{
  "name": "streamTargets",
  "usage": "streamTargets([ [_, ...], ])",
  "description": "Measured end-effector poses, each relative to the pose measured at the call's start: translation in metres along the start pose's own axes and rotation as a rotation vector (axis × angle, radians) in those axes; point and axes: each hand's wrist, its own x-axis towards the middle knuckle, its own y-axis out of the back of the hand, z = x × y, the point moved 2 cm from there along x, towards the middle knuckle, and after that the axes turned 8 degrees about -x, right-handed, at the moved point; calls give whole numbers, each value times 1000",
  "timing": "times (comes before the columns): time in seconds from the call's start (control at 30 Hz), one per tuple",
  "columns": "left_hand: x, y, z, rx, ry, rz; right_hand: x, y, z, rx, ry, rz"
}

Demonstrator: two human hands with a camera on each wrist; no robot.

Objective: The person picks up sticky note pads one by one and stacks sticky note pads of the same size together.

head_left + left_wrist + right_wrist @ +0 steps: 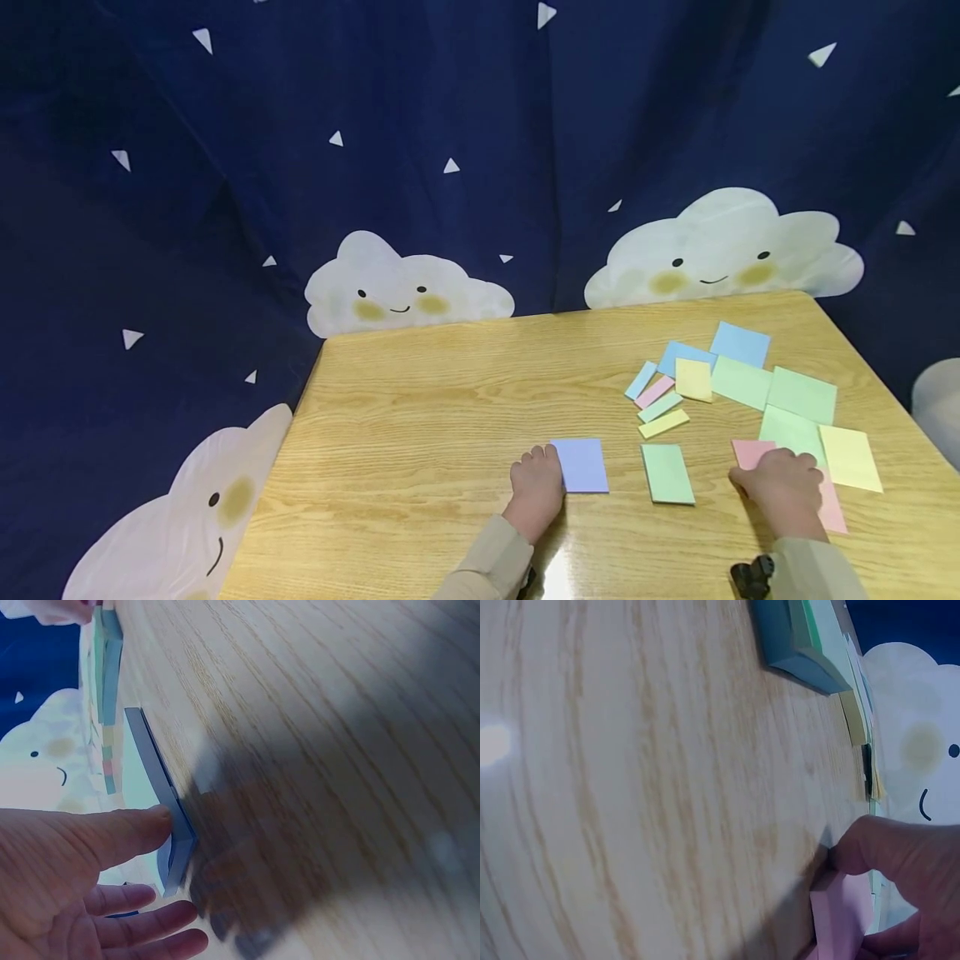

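My left hand (537, 492) is at the left side of a lavender sticky note pad (585, 467) lying on the wooden table. In the left wrist view its thumb (142, 831) presses the pad's near corner, the other fingers lying past it. Farther right, my right hand (787, 492) grips a pink sticky note pad (750, 451), thumb at its left side and fingers over the right. That pad's thick edge (825, 922) shows in the right wrist view. A second pink pad (832, 510) lies partly under the right hand. Between the hands sits a green pad (667, 473).
Beyond the hands lie four narrow strips (652, 390), blue pads (740, 343), a small yellow pad (693, 379), several green pads (802, 395) and a larger yellow pad (851, 458). A dark blue curtain (450, 100) with clouds hangs behind the table (420, 400).
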Motion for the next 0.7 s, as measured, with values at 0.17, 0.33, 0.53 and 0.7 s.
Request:
streamTargets([
  [0.17,1,-1,0,-11,0,4,0,-1,2,-16,33,16],
  [0.33,1,-2,-1,-18,0,10,0,0,2,-32,46,48],
  [0.53,1,-3,-1,-23,7,13,1,2,-3,-62,74,63],
  [0.7,1,-3,-1,-22,14,0,-2,8,-8,-107,118,60],
])
